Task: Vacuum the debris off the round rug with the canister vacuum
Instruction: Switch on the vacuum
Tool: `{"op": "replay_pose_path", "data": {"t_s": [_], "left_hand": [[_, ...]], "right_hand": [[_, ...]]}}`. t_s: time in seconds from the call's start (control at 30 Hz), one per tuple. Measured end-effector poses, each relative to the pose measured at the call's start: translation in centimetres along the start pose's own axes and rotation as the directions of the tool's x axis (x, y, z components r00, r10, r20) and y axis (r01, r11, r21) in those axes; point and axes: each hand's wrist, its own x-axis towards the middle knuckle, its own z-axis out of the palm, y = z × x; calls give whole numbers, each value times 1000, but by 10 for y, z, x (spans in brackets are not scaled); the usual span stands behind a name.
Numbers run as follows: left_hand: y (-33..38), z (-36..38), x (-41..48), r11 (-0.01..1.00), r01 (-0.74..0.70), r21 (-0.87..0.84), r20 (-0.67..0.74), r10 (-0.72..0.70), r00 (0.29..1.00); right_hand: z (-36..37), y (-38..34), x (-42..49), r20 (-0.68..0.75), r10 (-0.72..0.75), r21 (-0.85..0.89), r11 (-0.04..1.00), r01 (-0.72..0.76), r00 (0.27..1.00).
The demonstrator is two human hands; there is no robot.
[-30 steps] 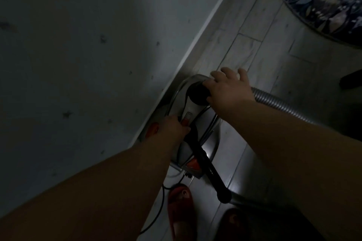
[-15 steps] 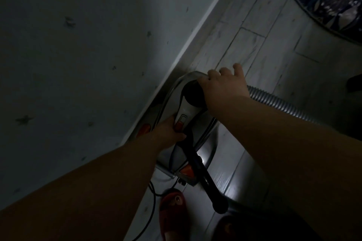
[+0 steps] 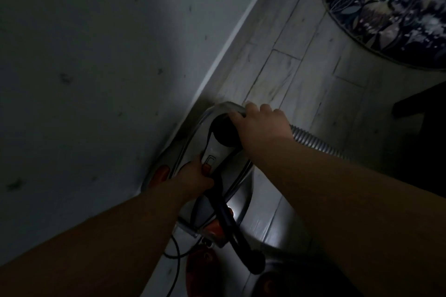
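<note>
Setup only: the rug had not been vacuumed yet.

Nearest, the left grip [image 3: 196, 175] was clenched round the carry handle [image 3: 226, 214] of the canister vacuum [image 3: 239, 200], which sat on the floor [image 3: 301, 75] against the wall [image 3: 96, 79]. The right grip [image 3: 261, 125] clasped the hose [image 3: 313, 141] at its canister end. Farther off, well apart, lay the round rug [image 3: 391, 14]; any debris on it was too dim to make out.

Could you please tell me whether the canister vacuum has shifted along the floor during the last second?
No. The canister vacuum sits equally close to the baseboard and to the same plank seam ahead; only the camera view shifted.
</note>
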Motion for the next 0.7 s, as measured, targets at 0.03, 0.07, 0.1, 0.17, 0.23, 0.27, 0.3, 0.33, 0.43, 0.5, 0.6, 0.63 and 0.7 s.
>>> {"op": "replay_pose_path", "data": {"t_s": [0.03, 0.07, 0.1, 0.17, 0.23, 0.27, 0.3, 0.33, 0.43, 0.5, 0.6, 0.63, 0.7], "left_hand": [[10, -4, -7, 1000, -6, 11, -1, 6, 1000], [21, -8, -15, 999, -20, 27, -4, 21, 1000], [32, -13, -22, 999, -34, 27, -6, 35, 999], [59, -24, -35, 997, -70, 11, -8, 70, 998], [89, -37, -46, 996, -88, 23, -19, 89, 996], [108, -44, -53, 994, -99, 42, -16, 99, 995], [127, -51, -57, 992, -113, 64, -13, 114, 993], [148, -57, -60, 987, -137, 83, -12, 138, 990], [213, -73, -64, 968, -177, 180, -9, 181, 983], [255, -77, -56, 955, -174, 240, -5, 181, 984], [319, -79, -40, 944, -179, 278, -14, 190, 982], [333, -81, -35, 937, -182, 298, -20, 197, 980], [370, -85, -23, 918, -184, 350, -30, 207, 978]], "right_hand": [[-10, 8, -5, 11, 7, 13, 1000, -7, 1000], [-21, 14, -10, 24, 15, 24, 1000, -15, 1000], [-33, 21, -15, 38, 24, 31, 999, -25, 999], [-60, 38, -24, 45, 45, 41, 998, -47, 998], [-91, 58, -33, 33, 66, 46, 997, -67, 997], [-106, 70, -37, 20, 80, 50, 995, -81, 997], [-121, 84, -39, 3, 101, 55, 993, -101, 995], [-135, 98, -42, -11, 120, 59, 991, -119, 993], [-170, 146, -39, -38, 160, 62, 986, -158, 986], [-186, 183, -34, -41, 172, 82, 982, -168, 984], [-205, 240, -21, -58, 171, 81, 983, -166, 984], [-210, 253, -16, -64, 173, 84, 982, -167, 983], [-221, 285, -3, -102, 173, 73, 983, -167, 980]]}}
